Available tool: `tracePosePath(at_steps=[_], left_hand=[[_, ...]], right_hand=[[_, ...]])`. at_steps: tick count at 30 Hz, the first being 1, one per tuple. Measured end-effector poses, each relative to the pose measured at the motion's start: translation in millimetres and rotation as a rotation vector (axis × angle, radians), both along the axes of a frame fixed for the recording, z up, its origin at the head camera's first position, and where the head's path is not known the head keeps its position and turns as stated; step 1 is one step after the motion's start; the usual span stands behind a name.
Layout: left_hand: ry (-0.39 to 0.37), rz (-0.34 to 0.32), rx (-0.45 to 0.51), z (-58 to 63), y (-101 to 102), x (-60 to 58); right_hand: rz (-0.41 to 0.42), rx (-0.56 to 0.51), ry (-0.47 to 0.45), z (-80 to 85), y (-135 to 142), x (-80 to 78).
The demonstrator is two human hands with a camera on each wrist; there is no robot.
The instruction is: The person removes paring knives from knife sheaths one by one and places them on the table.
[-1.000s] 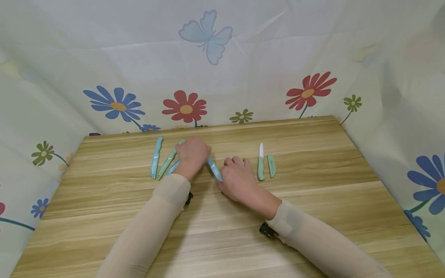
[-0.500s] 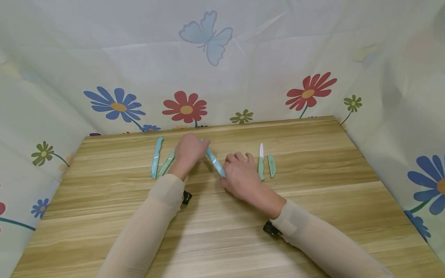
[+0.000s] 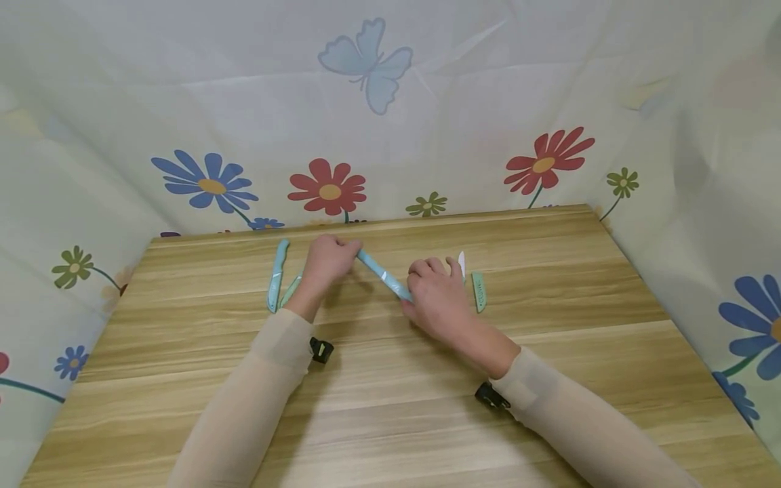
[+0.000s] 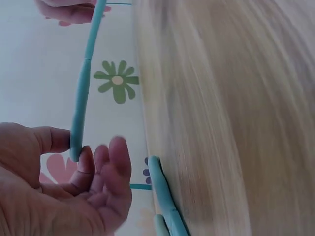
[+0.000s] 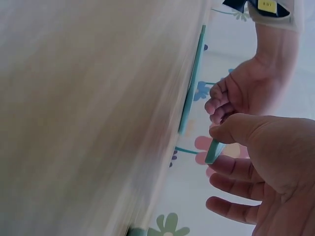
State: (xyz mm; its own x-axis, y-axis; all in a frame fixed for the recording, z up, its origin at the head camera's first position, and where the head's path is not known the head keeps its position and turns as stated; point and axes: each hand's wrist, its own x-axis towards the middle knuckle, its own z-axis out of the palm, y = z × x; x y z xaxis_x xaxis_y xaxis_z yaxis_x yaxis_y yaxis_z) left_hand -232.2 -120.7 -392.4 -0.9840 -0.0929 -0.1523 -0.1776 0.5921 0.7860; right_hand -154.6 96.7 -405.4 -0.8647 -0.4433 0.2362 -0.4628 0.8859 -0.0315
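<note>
A blue sheathed paring knife [image 3: 384, 276] slants between my two hands, raised off the table. My left hand [image 3: 327, 261] pinches the end of its handle [image 4: 81, 108] between thumb and finger. At the sheath end [image 5: 214, 151], my right hand [image 3: 442, 300] pinches with thumb and forefinger while its other fingers stay loose. Left of my left hand lie another blue sheathed knife [image 3: 277, 276] and a green one [image 3: 289, 293], the latter partly hidden by the hand. Behind my right hand, a bare blade [image 3: 462, 264] shows, its handle mostly covered; a green sheath [image 3: 478, 292] lies beside it.
The wood-grain table [image 3: 390, 420] carries the knives near its far side. A floral curtain [image 3: 244, 102] rises along the back and sides. A black wrist device [image 3: 321, 350] is strapped at the left cuff, another [image 3: 491, 395] at the right.
The blue knife has shifted right and up, with more of its handle showing. My right hand moved right, over the bare knife's handle. My left hand moved slightly left and covers more of the green knife.
</note>
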Motion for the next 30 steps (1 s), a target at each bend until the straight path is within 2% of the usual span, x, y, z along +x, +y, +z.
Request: tracePosePath(at_steps=[5,12,21,30], left_hand=[[-0.030,-0.029,0.260,-0.7,-2,3.8],[-0.090,-0.047,0.507,3.2,-5,9.8],[-0.131,-0.055,0.663,8.5,-10,18.8],[-0.149,-0.031,0.762,7.7,-13,34.3]], right_hand=[[-0.013,-0.010,-0.001,0.5,7,-3.0],[-0.012,-0.045,0.003,3.1,17,-7.0],[0.027,-0.080,0.046,7.9,31,-15.7],[0.087,-0.140,0.077,5.5,43,-23.1]])
